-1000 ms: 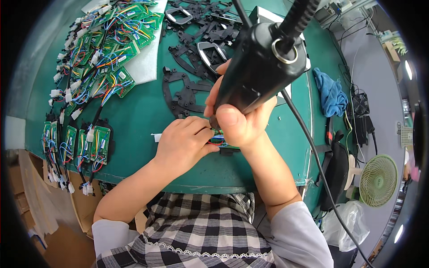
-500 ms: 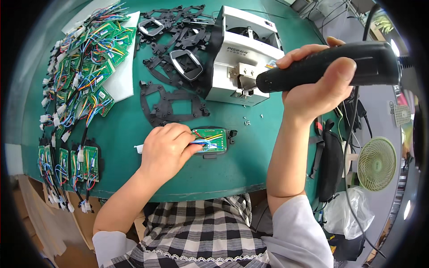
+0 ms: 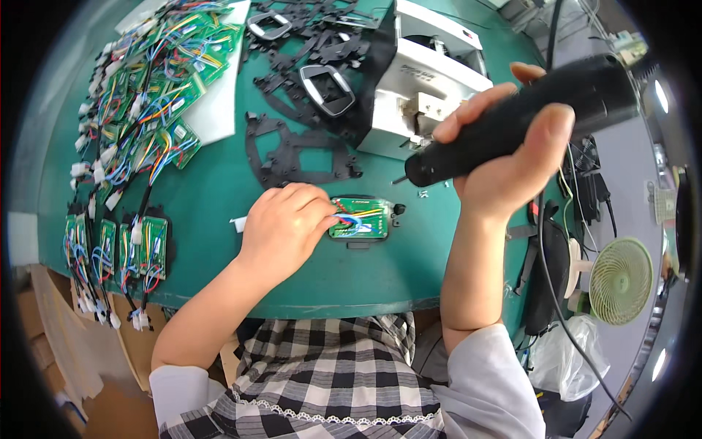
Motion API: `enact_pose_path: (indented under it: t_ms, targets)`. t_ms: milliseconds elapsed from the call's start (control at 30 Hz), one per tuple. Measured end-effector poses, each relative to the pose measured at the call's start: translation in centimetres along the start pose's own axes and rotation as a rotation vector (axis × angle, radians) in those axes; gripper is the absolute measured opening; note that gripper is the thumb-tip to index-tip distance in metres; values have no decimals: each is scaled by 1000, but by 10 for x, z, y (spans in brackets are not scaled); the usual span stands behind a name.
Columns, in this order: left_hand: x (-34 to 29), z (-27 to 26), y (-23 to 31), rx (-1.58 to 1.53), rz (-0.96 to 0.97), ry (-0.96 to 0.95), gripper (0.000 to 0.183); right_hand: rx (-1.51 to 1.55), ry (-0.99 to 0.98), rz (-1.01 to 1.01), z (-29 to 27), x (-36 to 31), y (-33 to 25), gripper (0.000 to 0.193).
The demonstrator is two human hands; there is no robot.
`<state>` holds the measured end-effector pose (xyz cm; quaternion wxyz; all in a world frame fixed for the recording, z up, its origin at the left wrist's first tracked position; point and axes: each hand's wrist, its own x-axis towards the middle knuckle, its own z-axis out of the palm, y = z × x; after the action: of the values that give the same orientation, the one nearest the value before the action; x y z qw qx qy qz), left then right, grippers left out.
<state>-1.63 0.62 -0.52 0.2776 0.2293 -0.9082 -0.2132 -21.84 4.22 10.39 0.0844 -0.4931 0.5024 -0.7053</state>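
Observation:
My right hand (image 3: 504,164) is wrapped round a black electric screwdriver (image 3: 526,124), whose thin bit points left and down over the table. Whether a screw sits on the bit is too small to tell. Below and left of the bit, a green circuit board (image 3: 371,228) lies in a black plastic holder. The fingertips of my left hand (image 3: 287,228) are closed on the coloured wires (image 3: 352,222) at the board's left side. A white connector (image 3: 238,224) sticks out left of that hand. Behind the screwdriver stands a white and black screw feeder (image 3: 387,110).
Several loose screws (image 3: 423,194) lie near the feeder. Black plastic frames (image 3: 300,157) spread across the back. Wired circuit boards (image 3: 164,102) pile up at the left, with more boards (image 3: 153,249) in a row nearer. A green fan (image 3: 621,281) and a dark cable stand at the right.
My right hand has brought the screwdriver away from the feeder, down and left toward the board. My left hand stays at the wires. The whole view has shifted slightly.

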Motion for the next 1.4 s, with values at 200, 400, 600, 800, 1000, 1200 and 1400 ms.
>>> enact_pose_path:
  t_ms: [200, 400, 600, 800, 1000, 1200, 1400]
  targets:
    - [-2, 3, -5, 17, 13, 15, 12, 192, -210, 149, 24, -41, -2, 77]
    - [-2, 4, -7, 69, 41, 44, 11, 28, -222, 86, 43, -58, 5, 83]
    - [-3, 4, -7, 67, 13, 47, 11, 38, -229, 65, 50, -67, 7, 85]
    - [-3, 9, -10, -54, 25, 94, 11, 148, -378, 90, 51, -76, 9, 92]
    - [-4, 7, -7, 79, 38, 13, 12, 82, -294, 112, 39, -68, 9, 83]
    - [-2, 7, 11, 21, 59, -146, 51, 520, 175, 301, -10, -37, 7, 64]
    - [-30, -92, 4, 285, -79, 171, 55, 556, 114, 328, -41, -33, 18, 62]
